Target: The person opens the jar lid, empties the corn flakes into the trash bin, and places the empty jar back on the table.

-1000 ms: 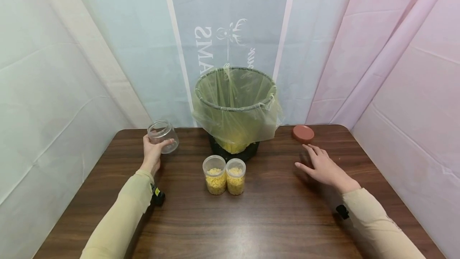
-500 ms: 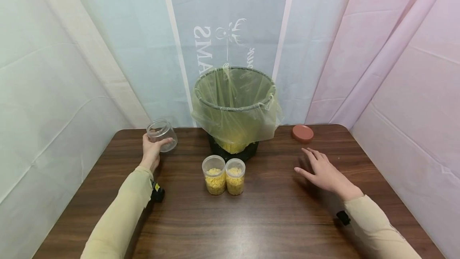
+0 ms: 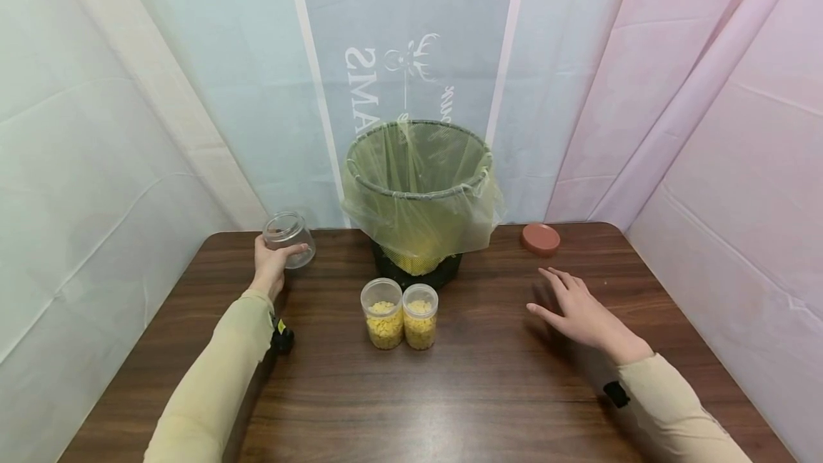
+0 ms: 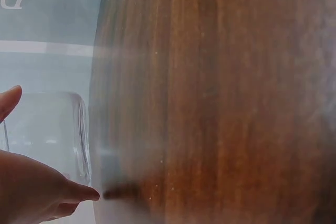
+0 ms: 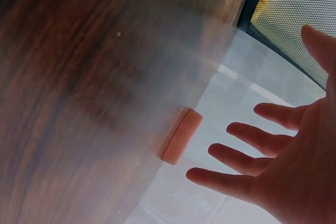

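At the table's back left, the left hand (image 3: pixel 270 263) grips a clear, empty jar (image 3: pixel 297 236) with its open mouth up, tilted a little. The left wrist view shows the jar's clear wall (image 4: pixel 47 119) between the thumb and the fingers of the left hand (image 4: pixel 31 187). The right hand (image 3: pixel 581 313) hovers over the table at the right with fingers spread and holds nothing. Beyond its fingertips a red-brown lid (image 3: pixel 541 239) lies flat near the back edge. In the right wrist view the lid (image 5: pixel 181 136) is apart from the right hand (image 5: pixel 294 156).
A mesh bin with a yellowish bag (image 3: pixel 424 223) stands at the back middle of the brown table (image 3: pixel 411 406). In front of it two clear jars, a left one (image 3: pixel 384 324) and a right one (image 3: pixel 420 326), hold yellow pieces and stand side by side. Fabric walls (image 3: pixel 225 56) surround the table.
The left hand has raised the jar slightly toward the back. The right hand has drawn back a little from the lid, its fingers still spread.
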`<state>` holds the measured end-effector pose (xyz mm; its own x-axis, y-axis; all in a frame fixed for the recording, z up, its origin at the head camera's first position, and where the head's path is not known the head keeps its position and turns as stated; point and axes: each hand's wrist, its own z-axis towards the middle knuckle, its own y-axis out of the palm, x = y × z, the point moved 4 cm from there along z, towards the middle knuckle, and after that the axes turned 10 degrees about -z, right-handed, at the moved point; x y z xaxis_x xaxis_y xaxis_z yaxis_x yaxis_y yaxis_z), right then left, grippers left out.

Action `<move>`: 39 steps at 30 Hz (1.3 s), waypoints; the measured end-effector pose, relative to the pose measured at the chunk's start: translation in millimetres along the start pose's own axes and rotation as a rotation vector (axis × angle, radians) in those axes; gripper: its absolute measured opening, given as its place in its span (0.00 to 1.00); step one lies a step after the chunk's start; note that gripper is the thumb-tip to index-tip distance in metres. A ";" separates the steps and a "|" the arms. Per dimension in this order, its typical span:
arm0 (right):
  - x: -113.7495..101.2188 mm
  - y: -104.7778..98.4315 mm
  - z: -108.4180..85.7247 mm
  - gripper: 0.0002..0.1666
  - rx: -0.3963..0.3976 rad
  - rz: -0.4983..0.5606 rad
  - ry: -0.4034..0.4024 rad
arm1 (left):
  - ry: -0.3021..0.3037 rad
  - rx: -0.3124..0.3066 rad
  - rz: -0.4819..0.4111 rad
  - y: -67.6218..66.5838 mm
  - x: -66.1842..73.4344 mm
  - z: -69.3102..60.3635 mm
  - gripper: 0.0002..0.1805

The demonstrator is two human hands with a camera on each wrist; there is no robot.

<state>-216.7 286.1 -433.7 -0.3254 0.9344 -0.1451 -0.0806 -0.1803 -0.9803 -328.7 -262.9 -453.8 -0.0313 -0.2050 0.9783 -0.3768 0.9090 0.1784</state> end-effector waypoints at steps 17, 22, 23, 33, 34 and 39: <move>0.0 0.8 -4.2 0.47 0.014 0.014 -0.002 | -0.017 0.026 0.055 -4.7 -1.5 2.4 0.50; 0.1 -0.2 -4.8 0.47 0.012 0.013 -0.003 | -0.010 0.030 0.048 -3.8 -1.5 1.9 0.50; 0.4 -0.3 -4.8 0.47 0.014 0.013 -0.002 | -0.007 0.027 0.048 -3.4 -1.2 1.7 0.50; 1.9 -0.2 -4.3 0.47 0.017 0.008 0.005 | -0.001 0.009 0.055 -3.1 -2.2 3.9 0.50; 2.0 -0.2 -4.3 0.47 0.017 0.008 0.006 | -0.002 0.009 0.061 -3.4 -2.5 4.1 0.50; 2.6 -0.6 -4.8 0.47 0.012 0.007 0.011 | -0.009 0.004 0.099 -3.8 -3.1 5.8 0.51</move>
<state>-212.9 290.1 -434.1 -0.3156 0.9364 -0.1532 -0.0894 -0.1901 -0.9777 -332.5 -267.8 -458.1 -0.0770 -0.1177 0.9901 -0.3751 0.9235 0.0806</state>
